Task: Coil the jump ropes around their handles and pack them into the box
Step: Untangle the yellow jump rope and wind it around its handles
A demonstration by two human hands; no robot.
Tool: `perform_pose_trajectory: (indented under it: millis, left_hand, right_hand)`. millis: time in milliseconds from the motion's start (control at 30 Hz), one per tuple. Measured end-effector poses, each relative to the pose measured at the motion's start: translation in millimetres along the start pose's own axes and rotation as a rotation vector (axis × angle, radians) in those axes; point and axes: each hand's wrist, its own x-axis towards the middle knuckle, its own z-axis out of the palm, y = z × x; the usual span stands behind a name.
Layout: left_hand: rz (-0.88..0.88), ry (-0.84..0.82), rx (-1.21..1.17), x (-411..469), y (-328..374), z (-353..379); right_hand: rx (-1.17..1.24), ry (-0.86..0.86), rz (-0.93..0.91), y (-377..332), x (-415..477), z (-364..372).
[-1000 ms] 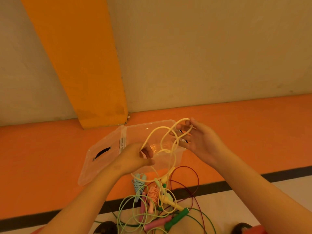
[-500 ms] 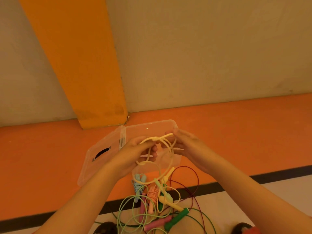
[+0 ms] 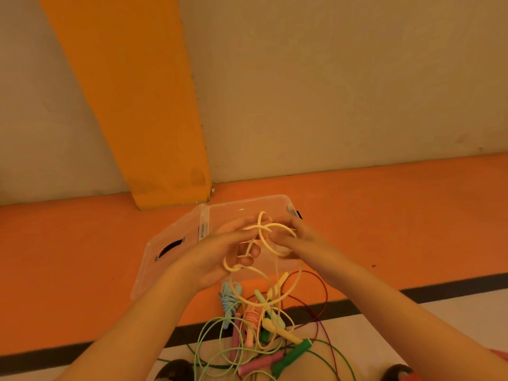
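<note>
Over the box, at 12 o'clock, we hold the yellow rope w/ both hands. The left hand & right hand each grip its loops. Its ends drop toward 6. The pile of other ropes lies loose at 6 o'clock. We think the job's just begun: no rope looks packed yet.

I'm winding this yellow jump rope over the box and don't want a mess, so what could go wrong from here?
The yellow rope hangs from the left hand and right hand down into the pile below, so pulling may drag the green rope or the dark red rope along. The loose loops across the fingers cross each other and could knot.
</note>
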Motion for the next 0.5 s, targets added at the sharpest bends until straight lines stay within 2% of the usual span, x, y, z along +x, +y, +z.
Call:
perform_pose_trajectory:
  millis: [67, 133, 200, 267, 333, 433, 500]
  left_hand:
    - [0.003, 0.020, -0.005, 1, -2, -1]
    - [0.009, 0.024, -0.020, 2, -3, 0]
    - [0.039, 0.030, -0.039, 3, -2, 0]
    - [0.082, 0.057, -0.062, 4, 0, 1]
    - [0.119, 0.085, -0.097, 5, 2, 1]
    - [0.161, 0.115, -0.155, 7, 4, 0]
    - [0.171, 0.134, -0.189, 8, 6, -2]
  right_hand:
    - [-0.016, 0.044, -0.025, -1, 0, 4]
    - [0.001, 0.174, -0.100, -2, -2, 9]
    - [-0.020, 0.384, -0.230, -3, -4, 13]
    - [-0.074, 0.443, -0.374, -3, -4, 11]
    - [-0.072, 0.219, -0.402, -3, -4, 7]
    - [-0.218, -0.250, -0.257, 5, -6, 14]
    - [-0.419, -0.368, -0.159, 19, -6, 20]
